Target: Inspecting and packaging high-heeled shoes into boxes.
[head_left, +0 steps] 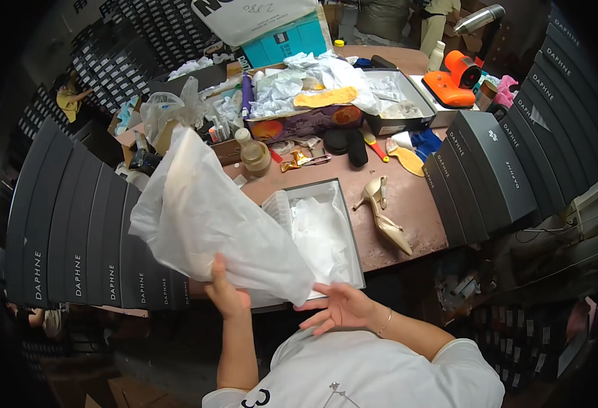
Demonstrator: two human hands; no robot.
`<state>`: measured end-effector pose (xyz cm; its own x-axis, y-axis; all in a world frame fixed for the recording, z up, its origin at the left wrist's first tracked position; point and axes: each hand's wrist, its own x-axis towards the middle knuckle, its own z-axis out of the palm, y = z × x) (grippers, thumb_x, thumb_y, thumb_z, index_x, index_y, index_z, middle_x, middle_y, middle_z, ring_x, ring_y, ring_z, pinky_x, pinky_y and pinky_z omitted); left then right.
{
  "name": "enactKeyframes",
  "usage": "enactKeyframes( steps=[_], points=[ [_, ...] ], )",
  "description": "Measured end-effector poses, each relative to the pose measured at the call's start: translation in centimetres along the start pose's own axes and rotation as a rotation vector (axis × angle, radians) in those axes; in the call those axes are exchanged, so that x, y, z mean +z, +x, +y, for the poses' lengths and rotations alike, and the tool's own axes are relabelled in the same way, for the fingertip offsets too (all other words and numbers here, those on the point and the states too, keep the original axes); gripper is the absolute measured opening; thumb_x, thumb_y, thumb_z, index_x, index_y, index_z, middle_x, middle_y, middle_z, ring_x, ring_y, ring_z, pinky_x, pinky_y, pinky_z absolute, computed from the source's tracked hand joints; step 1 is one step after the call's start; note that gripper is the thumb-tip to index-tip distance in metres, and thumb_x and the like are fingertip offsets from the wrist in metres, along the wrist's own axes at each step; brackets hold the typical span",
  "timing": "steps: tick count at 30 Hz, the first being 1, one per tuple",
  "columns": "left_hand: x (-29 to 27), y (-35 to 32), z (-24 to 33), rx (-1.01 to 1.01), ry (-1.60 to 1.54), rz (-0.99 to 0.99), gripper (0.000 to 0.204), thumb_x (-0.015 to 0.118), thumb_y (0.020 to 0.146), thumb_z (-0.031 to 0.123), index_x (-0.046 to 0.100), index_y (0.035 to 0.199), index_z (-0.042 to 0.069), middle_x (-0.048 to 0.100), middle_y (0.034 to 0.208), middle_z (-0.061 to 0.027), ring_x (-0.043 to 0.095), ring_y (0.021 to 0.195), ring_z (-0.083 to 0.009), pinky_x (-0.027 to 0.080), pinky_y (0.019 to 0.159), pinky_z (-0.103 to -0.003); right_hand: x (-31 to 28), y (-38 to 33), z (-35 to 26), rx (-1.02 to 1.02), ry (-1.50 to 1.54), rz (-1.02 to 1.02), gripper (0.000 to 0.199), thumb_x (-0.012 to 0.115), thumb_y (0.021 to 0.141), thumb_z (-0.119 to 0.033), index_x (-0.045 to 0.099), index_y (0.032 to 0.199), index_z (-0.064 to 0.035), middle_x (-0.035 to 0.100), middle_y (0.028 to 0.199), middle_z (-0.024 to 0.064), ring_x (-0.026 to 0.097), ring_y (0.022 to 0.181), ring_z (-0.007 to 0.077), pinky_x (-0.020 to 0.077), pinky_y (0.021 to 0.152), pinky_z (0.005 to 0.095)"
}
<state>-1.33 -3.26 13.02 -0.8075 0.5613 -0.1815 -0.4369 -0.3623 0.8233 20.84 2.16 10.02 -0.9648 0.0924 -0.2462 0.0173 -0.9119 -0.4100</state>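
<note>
**Wrapped bundle held above open shoe box, left hand gripping, right hand open**

Landmark: the open shoe box point(354, 231), lined with white tissue, on the near edge of the tabletop point(418, 204).

Hands. The left hand point(225, 291) is closed on the lower edge of a white tissue-paper bundle point(203, 224); thumb and fingers pinch the paper from below. The right hand point(339, 307) is open, palm up, fingers spread, just under the bundle's lower right tip, at or close to touching it. The view does not settle contact.

Position of the bundle. It hangs over the left half of the shoe box and beyond its left wall. Its long axis runs diagonally, from upper left, away from the person, down to lower right at the box's near edge. A pale shape shows faintly through the paper; it may be a shoe, but this cannot be confirmed. The left hand bears the load; the right hand is nearer the box's near right corner.

Count.
- Tissue bundle in hand: one.
- Open shoe box in front of the person: one.
- Beige high-heeled shoe point(384, 214) lying unwrapped on the tabletop just right of the box: one.
- Stacked dark grey shoe boxes point(74, 224) left of the box, and a second row point(496, 170) to its right: many, not counted exactly.
- Orange handheld appliance point(454, 80) far beyond the box: one.
</note>
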Motion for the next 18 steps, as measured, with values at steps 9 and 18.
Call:
enactKeyframes(
  steps=[9, 18],
  points=[
    [2.7, -3.8, -6.4, -0.138, 0.76, -1.431, 0.073, 0.076, 0.075, 0.01, 0.039, 0.138, 0.005, 0.045, 0.134, -0.0164, 0.04, 0.13, -0.0277, 0.033, 0.107, -0.043, -0.8, -6.8, -3.0, -1.003, -0.162, 0.575, 0.067, 0.062, 0.089, -0.035, 0.033, 0.142, -0.0059, 0.048, 0.133, 0.0095, 0.049, 0.122, 0.0233, 0.0398, 0.103, 0.0408],
    [10.8, 10.9, -6.1, 0.619, 1.343, -0.893, 0.021, 0.055, 0.081, 0.007, 0.06, 0.101, 0.004, 0.064, 0.086, -0.0173, 0.062, 0.091, -0.0326, 0.043, 0.089, -0.048, -3.9, -5.5, -5.9, -1.028, -0.498, 0.631, 0.032, 0.063, 0.088, -0.012, 0.055, 0.117, 0.0012, 0.062, 0.113, 0.0106, 0.061, 0.101, 0.0186, 0.0501, 0.086, 0.0354]
  ],
)
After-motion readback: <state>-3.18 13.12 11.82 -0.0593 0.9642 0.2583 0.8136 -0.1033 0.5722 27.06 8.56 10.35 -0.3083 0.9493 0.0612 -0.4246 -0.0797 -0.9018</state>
